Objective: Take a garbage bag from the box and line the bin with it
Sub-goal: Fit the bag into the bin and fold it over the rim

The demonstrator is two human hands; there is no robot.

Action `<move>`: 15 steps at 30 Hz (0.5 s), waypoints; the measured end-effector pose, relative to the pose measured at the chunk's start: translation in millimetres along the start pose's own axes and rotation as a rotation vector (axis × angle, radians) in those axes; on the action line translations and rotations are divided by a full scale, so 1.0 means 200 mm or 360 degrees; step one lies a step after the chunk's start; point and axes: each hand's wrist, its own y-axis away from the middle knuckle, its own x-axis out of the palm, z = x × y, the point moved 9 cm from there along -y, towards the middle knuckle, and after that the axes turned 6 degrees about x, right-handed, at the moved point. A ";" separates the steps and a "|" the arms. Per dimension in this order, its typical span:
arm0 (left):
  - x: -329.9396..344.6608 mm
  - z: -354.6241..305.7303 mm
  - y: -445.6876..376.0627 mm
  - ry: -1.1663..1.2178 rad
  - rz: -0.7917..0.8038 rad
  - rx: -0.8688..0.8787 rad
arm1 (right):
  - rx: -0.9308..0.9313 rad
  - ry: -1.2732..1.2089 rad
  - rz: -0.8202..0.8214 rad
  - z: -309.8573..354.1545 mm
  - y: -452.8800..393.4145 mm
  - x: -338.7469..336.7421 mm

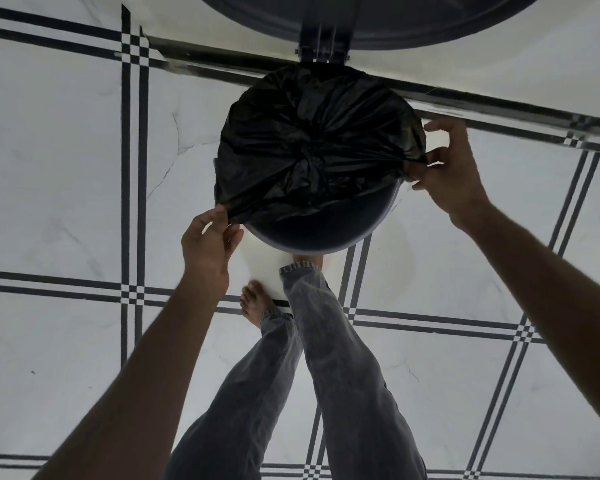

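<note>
- Underfoot, the tiled floor (pixel 66 188) is pale with dark crossing lines, and the bin (pixel 312 233) stands on it just in front of the person's bare feet, close to the wall edge behind.
- Above the bin, its round lid (pixel 378 19) stands swung up on its hinge. One foot (pixel 307 259) reaches under the near rim, probably on a pedal, though the pedal itself is hidden; keeping weight there would hold the lid clear while both hands work.
- Across the bin mouth lies the black garbage bag (pixel 312 147), bunched toward the middle. It covers the far and side rim, while the near rim is bare and the dark interior shows there.
- At the right side, the right hand (pixel 454 171) pinches a taut fold of the bag between thumb and fingertips, the other fingers spread loosely.
- At the near left, the left hand (pixel 210 244) is curled with its fingertips closed on the bag's hem just outside the rim.
- To do this step well, I would draw the hem outward and down over the near rim with even tension from both hands, working round in short stretches so the thin film does not tear.
- After that, the bunched centre probably needs pushing down so the bag sits inside rather than across the opening.
- No box of bags is in view.
</note>
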 end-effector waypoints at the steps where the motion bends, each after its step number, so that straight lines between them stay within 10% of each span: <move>1: 0.01 0.01 0.01 0.0085 0.0007 -0.0015 | 0.0035 -0.0066 -0.0040 -0.01 0.02 0.00; 8: 0.06 0.03 0.02 0.0276 0.0096 -0.0092 | 0.0538 -0.0914 0.0248 -0.17 0.09 0.07; 15: 0.10 0.09 0.05 0.0258 0.0437 -0.0073 | 0.0454 -0.0658 0.0349 -0.27 0.11 0.07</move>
